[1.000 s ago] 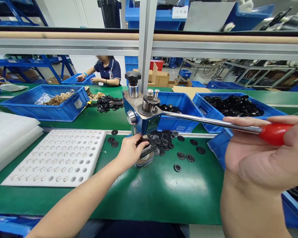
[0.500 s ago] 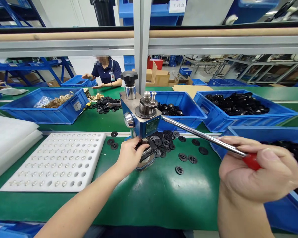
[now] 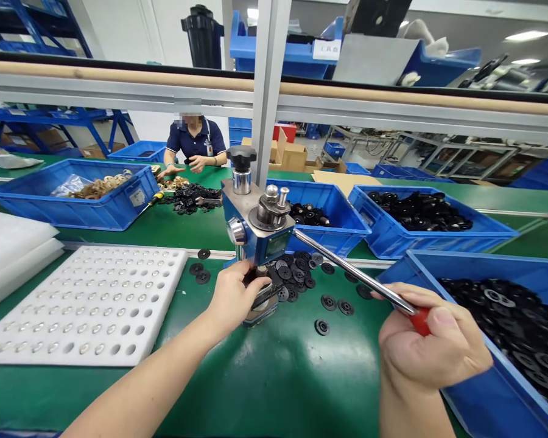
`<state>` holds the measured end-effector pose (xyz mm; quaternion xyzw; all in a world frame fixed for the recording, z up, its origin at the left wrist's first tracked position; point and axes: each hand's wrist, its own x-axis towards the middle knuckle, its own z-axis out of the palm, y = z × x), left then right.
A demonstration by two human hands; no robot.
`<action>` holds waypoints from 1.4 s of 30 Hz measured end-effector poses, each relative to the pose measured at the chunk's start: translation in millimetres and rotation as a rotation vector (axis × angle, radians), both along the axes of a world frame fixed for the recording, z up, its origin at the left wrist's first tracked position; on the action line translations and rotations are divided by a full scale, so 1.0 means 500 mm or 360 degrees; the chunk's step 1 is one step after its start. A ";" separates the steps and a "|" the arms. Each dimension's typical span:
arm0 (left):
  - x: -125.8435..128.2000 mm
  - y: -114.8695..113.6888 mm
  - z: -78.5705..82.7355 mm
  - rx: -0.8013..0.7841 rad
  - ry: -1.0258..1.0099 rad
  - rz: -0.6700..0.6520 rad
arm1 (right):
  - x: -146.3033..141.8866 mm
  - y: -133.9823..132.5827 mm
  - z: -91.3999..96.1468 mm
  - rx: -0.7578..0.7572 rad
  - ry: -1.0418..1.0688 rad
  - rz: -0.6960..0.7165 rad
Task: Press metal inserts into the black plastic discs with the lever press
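A small blue hand press (image 3: 270, 243) with a black star knob stands at the middle of the green bench. My left hand (image 3: 232, 295) is closed at its base, thumb and fingers pinching a black plastic part (image 3: 273, 285) under the ram. The fingers hide much of that part. My right hand (image 3: 433, 347) wraps around the red grip (image 3: 421, 320) of the press's long metal lever (image 3: 351, 269), which slopes down toward me. Loose black discs (image 3: 298, 275) lie heaped behind and right of the press, with several scattered nearer.
A white foam tray (image 3: 176, 267) with small pale pieces in its holes lies left, beside white foam sheets (image 3: 13, 249). Blue bins (image 3: 383, 240) of black parts stand behind and right (image 3: 488, 340). Another person (image 3: 194, 143) sits across the bench. A metal post (image 3: 268, 91) rises behind the press.
The view has tilted and shifted, showing more of the right bin. Both hands keep their holds on the part and lever. The person opposite has brought their hands together over the bench.
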<state>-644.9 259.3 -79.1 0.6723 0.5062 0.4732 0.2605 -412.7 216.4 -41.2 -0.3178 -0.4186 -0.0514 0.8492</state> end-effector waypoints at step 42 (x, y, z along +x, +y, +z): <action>0.001 -0.007 0.010 -0.0143 0.0067 0.0113 | 0.006 -0.022 -0.151 -0.0656 -0.0390 -0.0190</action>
